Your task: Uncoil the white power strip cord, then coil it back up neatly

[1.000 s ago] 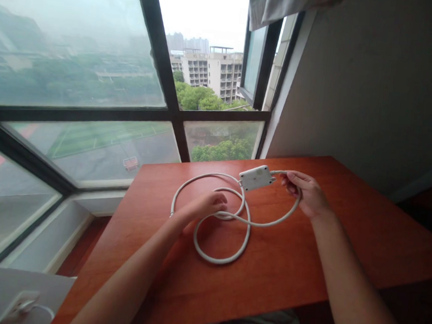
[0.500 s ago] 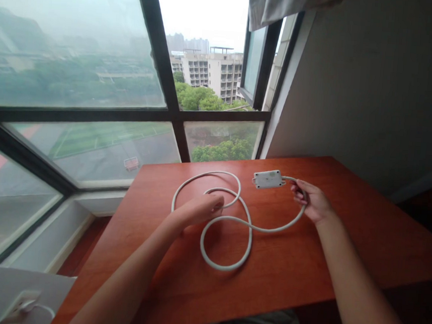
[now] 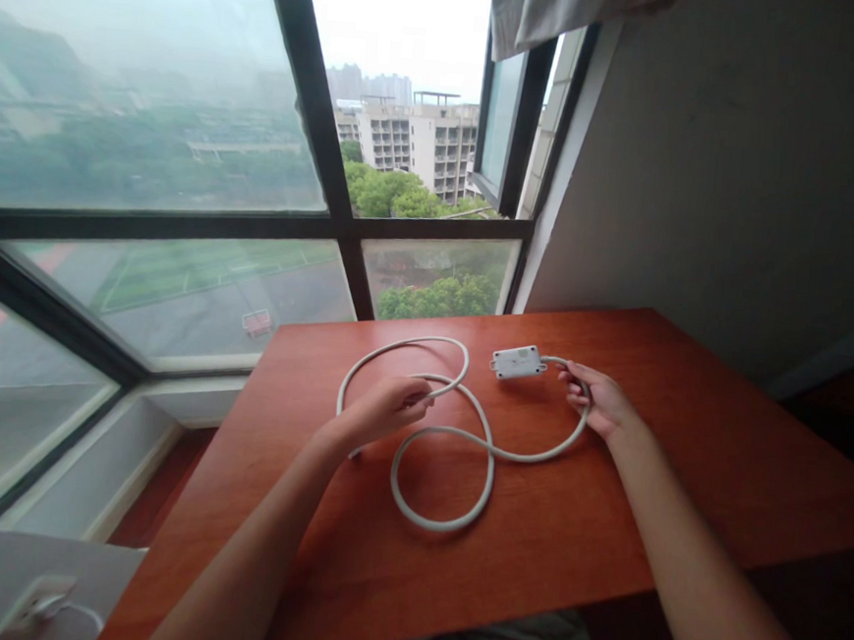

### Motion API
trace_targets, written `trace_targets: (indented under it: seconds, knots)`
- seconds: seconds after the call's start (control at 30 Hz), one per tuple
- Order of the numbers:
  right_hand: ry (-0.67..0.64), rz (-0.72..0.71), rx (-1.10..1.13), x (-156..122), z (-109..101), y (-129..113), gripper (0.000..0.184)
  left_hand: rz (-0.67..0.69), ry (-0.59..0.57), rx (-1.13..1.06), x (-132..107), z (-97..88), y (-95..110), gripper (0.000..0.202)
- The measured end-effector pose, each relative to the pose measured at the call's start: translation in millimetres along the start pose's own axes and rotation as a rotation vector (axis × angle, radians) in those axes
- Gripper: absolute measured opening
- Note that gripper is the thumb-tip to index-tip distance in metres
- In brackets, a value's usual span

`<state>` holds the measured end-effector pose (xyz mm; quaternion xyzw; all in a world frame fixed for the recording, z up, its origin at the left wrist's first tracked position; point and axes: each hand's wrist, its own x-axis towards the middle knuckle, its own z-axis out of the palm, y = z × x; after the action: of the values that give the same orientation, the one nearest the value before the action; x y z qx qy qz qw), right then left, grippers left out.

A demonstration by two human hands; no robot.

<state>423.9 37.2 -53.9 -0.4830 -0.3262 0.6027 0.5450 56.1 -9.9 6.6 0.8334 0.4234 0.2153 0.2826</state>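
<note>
A thick white cable (image 3: pixel 447 526) lies in loose loops on the reddish-brown table (image 3: pixel 526 565). At its right end is a small white rectangular box (image 3: pixel 518 363) with dark screw spots at its corners and a small loop at each short side. My right hand (image 3: pixel 602 401) grips the cable close to this box, which hangs slightly above the tabletop. Over the loops on the left, my left hand (image 3: pixel 390 408) has its fingers closed round another stretch of the cable. A pale tip, perhaps the cable's other end, pokes out below my left wrist; its shape is unclear.
Large windows with dark frames (image 3: pixel 434 228) stand behind and left of the table. A grey curtain (image 3: pixel 570 11) hangs at the top. On the low wall at bottom left is a socket (image 3: pixel 35 610) with a white plug in it. A plain wall (image 3: pixel 704 184) rises on the right.
My right hand and the white box have shifted a little left and slightly down. My left hand has moved slightly left and up, lifting its stretch of cable. The pale tip now shows below the wrist.
</note>
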Motion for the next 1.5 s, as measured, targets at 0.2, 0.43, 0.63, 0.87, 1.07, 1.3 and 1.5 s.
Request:
trace_targets:
  seconds: [0.2,0.43,0.63,0.87,1.07,1.3,1.5]
  knots:
    - [-0.117,0.014,0.018,-9.3,11.9,-9.6,0.019,0.068,-0.069,0.043,1.1,10.8,0.1,0.023]
    - [-0.227,0.022,-0.084,-20.4,27.7,-19.5,0.021,0.009,-0.131,0.244,6.1,19.9,-5.8,0.018]
    - [-0.282,-0.007,-0.108,-30.1,35.1,-31.3,0.024,-0.028,-0.228,0.277,14.3,16.5,-2.6,0.012]
    - [-0.443,-0.047,-0.144,-47.1,54.8,-54.9,0.027,0.045,-0.178,0.361,17.6,19.4,0.8,0.015]
    - [-0.511,-0.048,-0.158,-51.8,65.0,-65.0,0.026,-0.1,-0.018,0.573,17.8,25.6,0.9,0.027]
    - [-0.537,-0.036,-0.148,-58.6,65.8,-75.0,0.025,-0.244,0.109,0.646,18.9,27.3,-11.6,0.038]
    - [-0.546,-0.062,-0.124,-62.4,68.6,-78.6,0.024,-0.328,0.082,0.508,21.6,20.1,-29.7,0.044]
